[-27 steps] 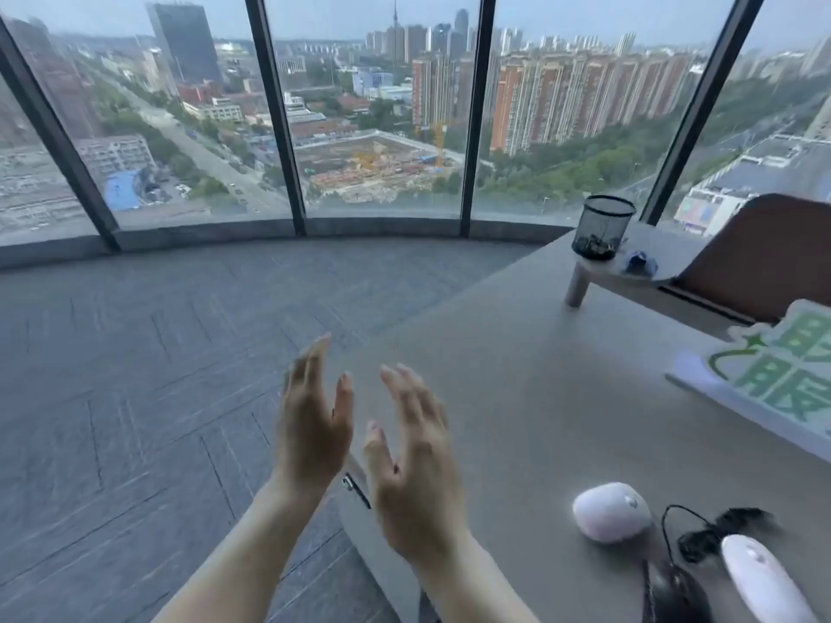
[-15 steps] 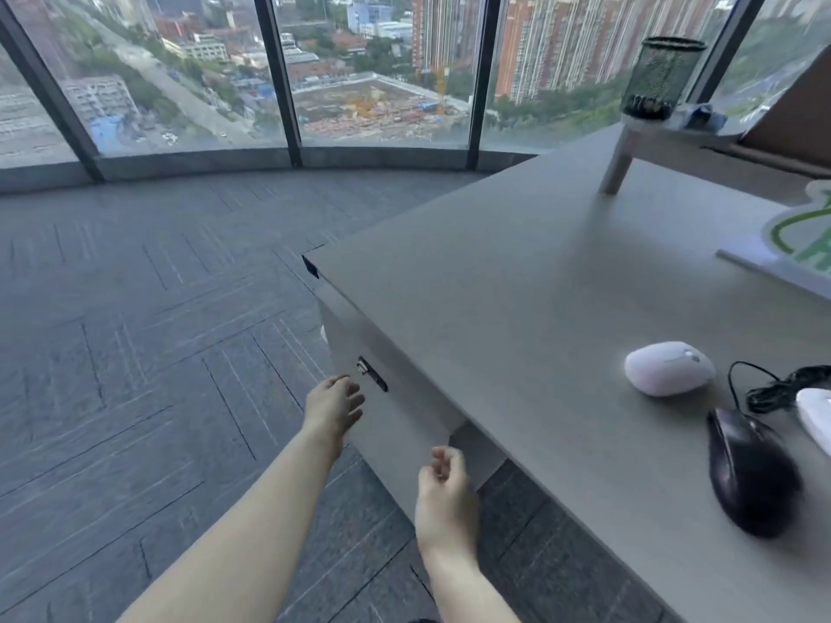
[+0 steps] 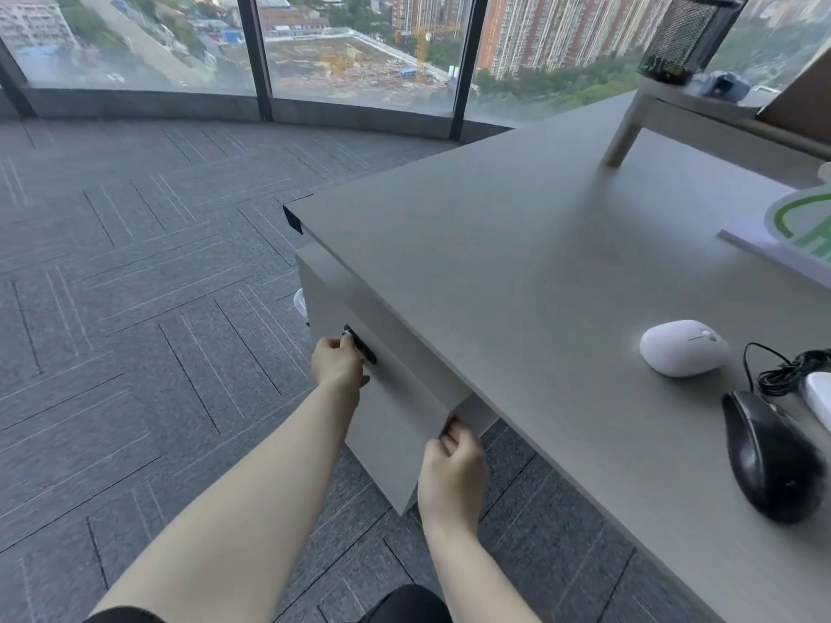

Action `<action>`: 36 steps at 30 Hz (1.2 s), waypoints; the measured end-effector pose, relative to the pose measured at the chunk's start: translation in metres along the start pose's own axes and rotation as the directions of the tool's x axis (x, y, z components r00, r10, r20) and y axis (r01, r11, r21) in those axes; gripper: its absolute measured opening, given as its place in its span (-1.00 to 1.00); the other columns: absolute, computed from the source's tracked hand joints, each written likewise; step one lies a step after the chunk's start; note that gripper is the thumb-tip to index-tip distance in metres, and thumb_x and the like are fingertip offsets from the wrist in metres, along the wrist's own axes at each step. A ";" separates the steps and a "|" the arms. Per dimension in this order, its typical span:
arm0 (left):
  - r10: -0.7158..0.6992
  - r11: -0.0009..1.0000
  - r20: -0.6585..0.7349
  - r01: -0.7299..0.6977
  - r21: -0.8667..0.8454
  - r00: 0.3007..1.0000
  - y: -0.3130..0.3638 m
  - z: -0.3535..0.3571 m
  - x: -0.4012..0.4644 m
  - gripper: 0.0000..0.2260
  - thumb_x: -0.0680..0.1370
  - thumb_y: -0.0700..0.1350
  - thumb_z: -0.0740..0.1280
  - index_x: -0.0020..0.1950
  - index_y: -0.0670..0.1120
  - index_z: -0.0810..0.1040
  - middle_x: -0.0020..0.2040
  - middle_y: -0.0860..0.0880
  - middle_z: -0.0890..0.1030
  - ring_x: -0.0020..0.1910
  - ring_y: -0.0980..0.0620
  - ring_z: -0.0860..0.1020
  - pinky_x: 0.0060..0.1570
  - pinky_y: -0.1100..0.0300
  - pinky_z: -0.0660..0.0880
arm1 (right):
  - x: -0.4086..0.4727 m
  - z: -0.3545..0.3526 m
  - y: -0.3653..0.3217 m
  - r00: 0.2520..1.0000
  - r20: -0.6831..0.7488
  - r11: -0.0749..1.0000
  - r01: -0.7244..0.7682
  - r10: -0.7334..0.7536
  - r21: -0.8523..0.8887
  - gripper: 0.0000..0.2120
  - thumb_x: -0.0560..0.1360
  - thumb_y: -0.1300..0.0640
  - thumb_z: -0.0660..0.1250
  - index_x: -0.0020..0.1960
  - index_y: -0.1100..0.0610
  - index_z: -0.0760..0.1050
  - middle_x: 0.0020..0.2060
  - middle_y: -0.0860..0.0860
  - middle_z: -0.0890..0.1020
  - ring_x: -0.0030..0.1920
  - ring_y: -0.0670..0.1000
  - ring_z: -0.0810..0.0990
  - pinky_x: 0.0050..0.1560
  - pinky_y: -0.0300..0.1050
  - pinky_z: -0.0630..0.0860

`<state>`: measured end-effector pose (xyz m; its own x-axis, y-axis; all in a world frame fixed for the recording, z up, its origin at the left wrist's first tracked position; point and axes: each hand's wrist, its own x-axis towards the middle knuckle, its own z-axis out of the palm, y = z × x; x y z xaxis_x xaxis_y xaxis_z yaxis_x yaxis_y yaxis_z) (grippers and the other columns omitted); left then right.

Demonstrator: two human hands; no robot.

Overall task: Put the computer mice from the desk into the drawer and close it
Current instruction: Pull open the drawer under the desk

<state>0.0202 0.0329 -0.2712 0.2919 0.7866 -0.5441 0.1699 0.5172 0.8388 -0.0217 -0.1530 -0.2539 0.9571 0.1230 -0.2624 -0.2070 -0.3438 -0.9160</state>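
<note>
Left hand (image 3: 338,362) is curled up against the drawer (image 3: 395,424) front, fingertips pinched at the little black lock (image 3: 359,350) near the panel's top edge, though whether it actually grips the key bit is hard to say from here. Right hand (image 3: 454,469) is down at the drawer front's near bottom corner, fingers hooked around that edge, so it's holding the panel itself. Drawer sits under the desk's (image 3: 517,263) left edge and looks shut or barely cracked, can't really tell which.

Mice are all on the desk's near right part: white mouse (image 3: 682,348) sitting by itself, black mouse (image 3: 773,456) closer to the near edge with its cable (image 3: 782,370) bundled just behind it, and a second white mouse (image 3: 819,397) cut off at the right side, touching or almost touching that cable bundle.

Further back on the far right corner there's a small riser shelf (image 3: 674,110) with a black mesh pen cup (image 3: 683,38) on it, and a white-and-green sign (image 3: 796,231) lying flat along the right edge. Grey carpet tiles (image 3: 135,285) all around, big windows (image 3: 359,47) behind.
</note>
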 end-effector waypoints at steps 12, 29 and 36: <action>-0.074 0.993 -0.056 0.069 -0.092 0.996 -0.003 -0.066 -0.011 -0.88 0.58 -0.13 0.24 0.03 -0.17 0.45 0.13 -0.17 0.51 0.09 -0.16 0.51 -0.14 -0.15 0.62 | -0.047 -0.017 0.001 0.965 0.233 0.977 0.159 -0.124 -0.140 -0.92 0.52 0.05 0.31 -0.10 -0.01 0.57 -0.23 -0.11 0.68 -0.21 -0.18 0.62 -0.26 -0.34 0.48; -0.011 0.991 -0.169 -0.012 -0.132 0.986 -0.034 -0.281 -0.046 -0.87 0.59 -0.13 0.21 -0.02 -0.15 0.51 0.10 -0.20 0.64 -0.03 -0.12 0.61 -0.57 0.15 0.53 | -0.180 0.034 0.033 0.661 0.734 0.883 0.427 -0.156 -0.196 -0.74 0.42 -0.17 0.38 -0.19 0.02 0.59 -0.31 -0.05 0.69 -0.30 -0.11 0.58 -0.15 -0.03 0.57; -0.001 0.995 -0.154 -0.015 -0.101 0.988 -0.040 -0.316 -0.053 -0.76 0.59 -0.11 0.22 0.14 -0.21 0.56 0.05 -0.18 0.65 -0.04 -0.11 0.61 -0.32 0.05 0.57 | -0.206 0.041 0.031 0.591 0.785 0.860 0.484 -0.185 -0.162 -0.84 0.49 -0.04 0.41 -0.24 -0.04 0.54 -0.42 -0.13 0.56 -0.44 -0.25 0.47 -0.32 -0.30 0.41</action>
<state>-0.2996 0.0775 -0.2816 0.1433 0.8287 -0.5410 0.0692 0.5369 0.8408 -0.2341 -0.1508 -0.2411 0.4451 0.8670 -0.2241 0.3176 -0.3869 -0.8657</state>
